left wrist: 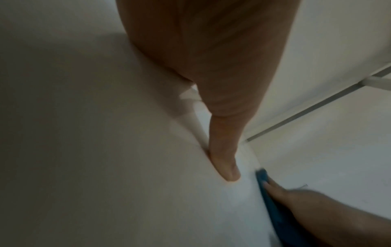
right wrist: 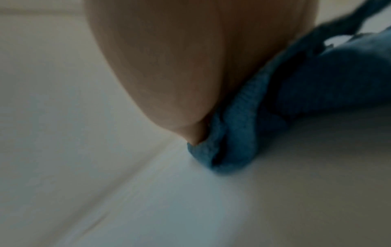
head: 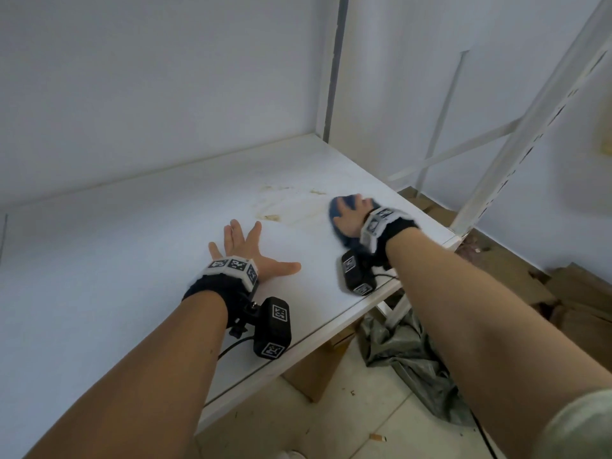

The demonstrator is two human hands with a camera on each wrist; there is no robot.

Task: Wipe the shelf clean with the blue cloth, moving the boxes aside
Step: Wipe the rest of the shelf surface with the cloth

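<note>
The white shelf board (head: 159, 226) carries brownish stains (head: 284, 203) near its right end. My right hand (head: 351, 217) lies flat, fingers spread, on the bunched blue cloth (head: 336, 210) and presses it to the board just right of the stains. The cloth (right wrist: 243, 133) shows folded under my palm in the right wrist view, and along the bottom right as the blue cloth (left wrist: 273, 207) in the left wrist view. My left hand (head: 245, 250) rests flat on the bare board, fingers splayed, thumb (left wrist: 224, 158) stretched out. No boxes stand on the shelf.
White walls close the shelf at the back and left. A white metal upright (head: 530, 127) and cross braces stand at the right end. Below the front edge lie cardboard boxes (head: 314, 369), a grey plastic sheet (head: 414, 359) and flattened cardboard (head: 530, 279) on the tiled floor.
</note>
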